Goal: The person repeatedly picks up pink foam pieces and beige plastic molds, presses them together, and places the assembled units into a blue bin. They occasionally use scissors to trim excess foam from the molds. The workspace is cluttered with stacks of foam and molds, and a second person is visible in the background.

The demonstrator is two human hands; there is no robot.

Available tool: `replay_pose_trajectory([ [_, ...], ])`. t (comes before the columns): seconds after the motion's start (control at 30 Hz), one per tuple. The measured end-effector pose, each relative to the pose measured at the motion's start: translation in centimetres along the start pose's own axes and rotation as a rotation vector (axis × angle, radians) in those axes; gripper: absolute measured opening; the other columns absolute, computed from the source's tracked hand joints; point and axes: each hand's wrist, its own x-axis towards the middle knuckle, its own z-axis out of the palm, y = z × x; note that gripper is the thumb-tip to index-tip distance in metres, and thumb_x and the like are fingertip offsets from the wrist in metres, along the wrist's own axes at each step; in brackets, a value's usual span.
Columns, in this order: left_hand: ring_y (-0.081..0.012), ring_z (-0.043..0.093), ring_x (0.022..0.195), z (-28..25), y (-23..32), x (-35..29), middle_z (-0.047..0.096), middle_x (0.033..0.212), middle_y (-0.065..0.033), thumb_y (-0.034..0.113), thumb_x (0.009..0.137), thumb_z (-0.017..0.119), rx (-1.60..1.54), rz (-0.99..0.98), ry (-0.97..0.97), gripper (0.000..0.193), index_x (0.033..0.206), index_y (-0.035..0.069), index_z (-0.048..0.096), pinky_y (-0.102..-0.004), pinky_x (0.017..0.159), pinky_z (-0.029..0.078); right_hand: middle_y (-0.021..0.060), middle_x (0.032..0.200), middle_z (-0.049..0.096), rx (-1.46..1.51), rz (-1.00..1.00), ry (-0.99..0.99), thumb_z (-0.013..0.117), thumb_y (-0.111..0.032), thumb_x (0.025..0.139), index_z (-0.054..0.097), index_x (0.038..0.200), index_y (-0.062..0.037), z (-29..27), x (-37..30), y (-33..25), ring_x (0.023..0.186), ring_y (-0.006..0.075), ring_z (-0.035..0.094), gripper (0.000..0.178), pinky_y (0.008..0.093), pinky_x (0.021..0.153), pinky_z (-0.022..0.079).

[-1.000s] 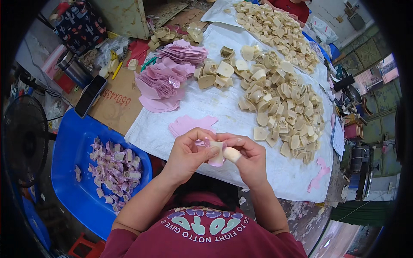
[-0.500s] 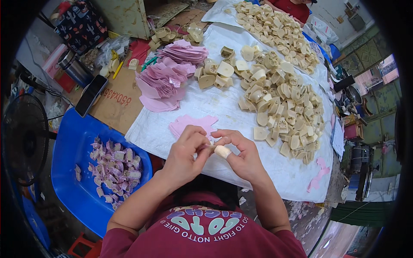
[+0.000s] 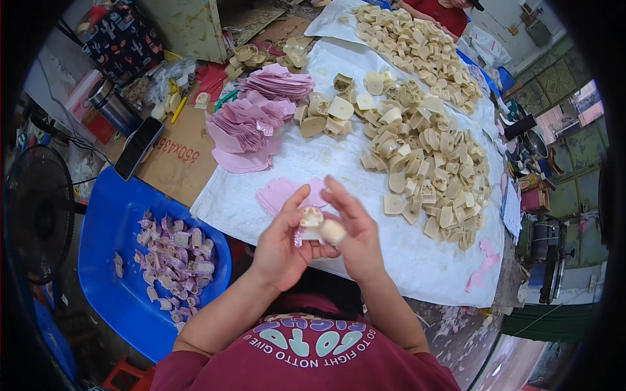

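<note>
My left hand [image 3: 277, 251] is closed around a small cream plastic shoe heel [image 3: 311, 216], its hollow end facing up. Pink glittery wrap shows along the heel's left side. My right hand [image 3: 364, 246] is beside it, fingers stretched out and slightly blurred, the cream-wrapped thumb touching or very near the heel. Just beyond both hands, pink cut pieces [image 3: 277, 193] lie on the white cloth [image 3: 326, 156]. Farther off stands a stack of pink pieces [image 3: 244, 130]. Bare cream heels [image 3: 427, 166] are heaped to the right.
At my left, a blue tub [image 3: 104, 280] holds several pink-wrapped heels [image 3: 176, 257]. A phone [image 3: 139, 148], a steel tumbler [image 3: 114, 104] and a fan [image 3: 39, 212] are on that side. A pink scrap [image 3: 482, 264] lies near the right edge. Another person [image 3: 440, 14] sits at the far end.
My hands have gone from pinching together to holding the heel turned up between them. The right fingers have spread and lifted, and the heel's hollow end has come into sight.
</note>
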Motion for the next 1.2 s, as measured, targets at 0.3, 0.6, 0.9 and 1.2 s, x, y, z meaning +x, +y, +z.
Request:
replay_pose_trajectory([
  [0.3, -0.0110, 0.056, 0.068, 2.1, -0.4, 0.5, 0.057, 0.102, -0.0064, 0.032, 0.104, 0.034, 0.221, 0.171, 0.156, 0.054, 0.150, 0.008, 0.022, -0.0243, 0.050, 0.046, 0.0101, 0.146, 0.042, 0.294, 0.125, -0.157, 0.050, -0.002, 0.092, 0.058, 0.128, -0.0029, -0.3, 0.5, 0.2, 0.100, 0.0087, 0.059, 0.037, 0.0201, 0.068, 0.050],
  [0.6, -0.0068, 0.050, 0.058, 2.2, -0.1, 1.3, 0.055, 0.083, -0.0033, 0.031, 0.102, 0.042, 0.341, 0.156, 0.164, 0.056, 0.150, 0.008, 0.024, -0.0190, 0.039, 0.036, 0.0118, 0.138, 0.050, 0.283, 0.229, -0.089, 0.051, -0.008, 0.095, 0.058, 0.128, -0.0026, -0.2, 0.9, 0.5, 0.074, 0.0073, 0.060, 0.034, 0.0212, 0.063, 0.050],
  [0.9, -0.0111, 0.056, 0.066, 0.9, 1.2, 0.6, 0.057, 0.090, -0.0068, 0.029, 0.101, 0.045, 0.246, 0.014, 0.026, 0.062, 0.153, 0.015, 0.014, -0.0254, 0.051, 0.046, 0.0155, 0.139, 0.049, -0.421, -0.163, -0.197, 0.068, -0.016, 0.083, 0.059, 0.128, -0.0072, -1.3, 1.1, 0.0, 0.137, 0.0294, 0.036, 0.047, 0.0400, 0.111, 0.029],
  [1.2, -0.0199, 0.057, 0.108, 0.6, 1.1, -0.6, 0.051, 0.125, -0.0109, 0.021, 0.096, 0.056, 0.097, 0.002, -0.232, 0.083, 0.154, 0.024, -0.003, -0.0346, 0.084, 0.052, 0.0120, 0.145, 0.044, -0.083, -0.118, -0.272, 0.068, -0.014, 0.083, 0.058, 0.129, -0.0055, -2.4, 1.1, -0.3, 0.129, 0.0254, 0.046, 0.048, 0.0384, 0.107, 0.037],
])
